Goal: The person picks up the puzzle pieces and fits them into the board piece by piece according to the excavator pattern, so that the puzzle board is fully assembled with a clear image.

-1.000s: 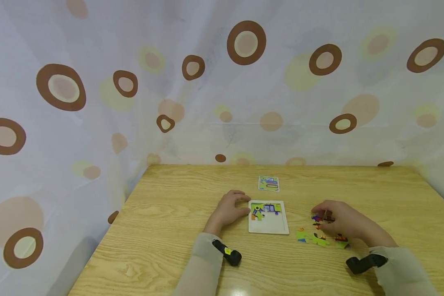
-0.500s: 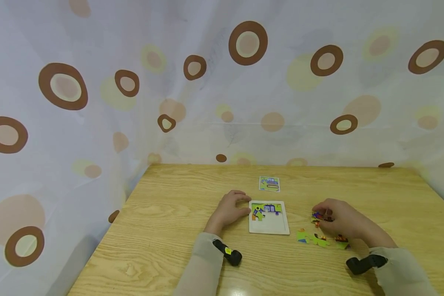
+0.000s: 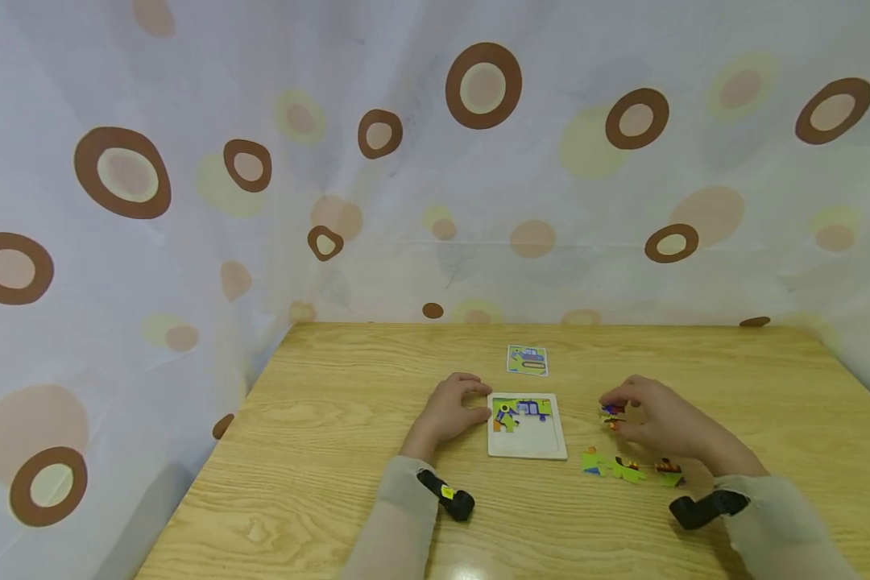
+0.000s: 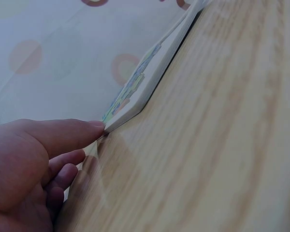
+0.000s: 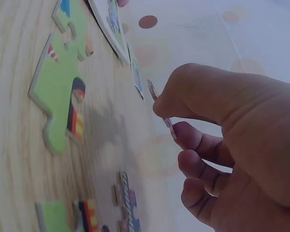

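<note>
In the head view, a white square puzzle tray (image 3: 561,439) lies on the table, its upper part filled with joined pieces (image 3: 529,408) of a digger picture. My left hand (image 3: 448,411) touches its left edge; the left wrist view has the thumb (image 4: 72,134) against the tray's corner. To the right of the tray, my right hand (image 3: 665,420) pinches a puzzle piece (image 3: 612,412) between thumb and fingertips. The right wrist view shows that piece (image 5: 166,121) nearly edge-on, raised off the wood. Below the hand, another piece (image 5: 125,200) lies on the table.
Nearer the table's front lie a green piece with blue (image 3: 592,461), a large green piece (image 3: 627,470) and one with an orange top (image 3: 670,472). A small picture card (image 3: 527,360) lies behind the tray. A patterned cloth (image 3: 406,274) hangs beyond the wooden table (image 3: 348,403).
My right hand has lifted the puzzle piece and shifted slightly left toward the tray. The left hand stays at the tray's edge.
</note>
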Motion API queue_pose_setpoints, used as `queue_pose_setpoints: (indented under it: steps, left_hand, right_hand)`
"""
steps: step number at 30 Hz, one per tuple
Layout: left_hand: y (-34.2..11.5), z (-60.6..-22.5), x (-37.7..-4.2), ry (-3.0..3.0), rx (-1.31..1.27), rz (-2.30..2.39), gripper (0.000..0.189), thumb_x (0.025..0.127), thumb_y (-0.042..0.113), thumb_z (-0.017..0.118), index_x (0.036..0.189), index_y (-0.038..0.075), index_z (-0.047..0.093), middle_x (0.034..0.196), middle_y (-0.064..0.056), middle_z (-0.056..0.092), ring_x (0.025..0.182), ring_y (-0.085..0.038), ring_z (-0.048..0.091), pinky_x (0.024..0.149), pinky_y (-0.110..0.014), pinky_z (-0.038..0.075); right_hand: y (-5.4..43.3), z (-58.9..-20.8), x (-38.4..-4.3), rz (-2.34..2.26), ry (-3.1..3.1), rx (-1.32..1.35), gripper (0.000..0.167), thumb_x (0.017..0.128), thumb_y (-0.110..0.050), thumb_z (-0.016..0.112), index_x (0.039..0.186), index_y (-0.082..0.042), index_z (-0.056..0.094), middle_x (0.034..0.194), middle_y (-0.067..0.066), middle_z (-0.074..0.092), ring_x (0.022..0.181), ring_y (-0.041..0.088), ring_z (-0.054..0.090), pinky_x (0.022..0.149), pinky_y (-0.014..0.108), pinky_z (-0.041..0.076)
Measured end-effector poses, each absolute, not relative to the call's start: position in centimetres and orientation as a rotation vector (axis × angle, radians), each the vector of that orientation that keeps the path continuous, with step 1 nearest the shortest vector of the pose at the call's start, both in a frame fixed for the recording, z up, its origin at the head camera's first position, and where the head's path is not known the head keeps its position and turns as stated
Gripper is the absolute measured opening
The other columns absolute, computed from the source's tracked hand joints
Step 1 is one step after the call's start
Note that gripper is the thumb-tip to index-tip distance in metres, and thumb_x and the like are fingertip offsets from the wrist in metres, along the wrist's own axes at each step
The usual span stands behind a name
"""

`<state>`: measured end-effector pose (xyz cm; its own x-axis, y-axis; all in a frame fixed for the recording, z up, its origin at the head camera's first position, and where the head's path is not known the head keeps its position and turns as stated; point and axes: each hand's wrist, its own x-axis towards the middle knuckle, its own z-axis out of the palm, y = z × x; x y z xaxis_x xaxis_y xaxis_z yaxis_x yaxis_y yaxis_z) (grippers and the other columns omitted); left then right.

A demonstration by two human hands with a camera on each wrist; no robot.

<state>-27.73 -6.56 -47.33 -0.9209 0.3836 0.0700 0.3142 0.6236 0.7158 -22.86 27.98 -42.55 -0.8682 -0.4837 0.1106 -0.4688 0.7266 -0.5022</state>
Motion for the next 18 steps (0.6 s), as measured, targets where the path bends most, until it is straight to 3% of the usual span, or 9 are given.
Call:
queue_pose_setpoints:
  steps: [18]
  left_hand:
    - [-6.6, -47.4, -27.8, 2.754, 0.583, 1.188, 0.033, 0.091, 0.022, 0.073, 0.124, 0.017, 0.070, 0.139, -0.003, 0.051, 0.133, -0.029, 0.042, 0.110, -0.047, 0.033]
  right_hand:
    - [24.3, -42.4, -24.0, -0.905, 2.830, -0.850, 0.033, 0.087, -0.012, 0.075, 0.119, -0.006, 0.070, 0.103, -0.002, 0.060, 0.092, 0.017, 0.056, 0.077, 0.036, 0.051]
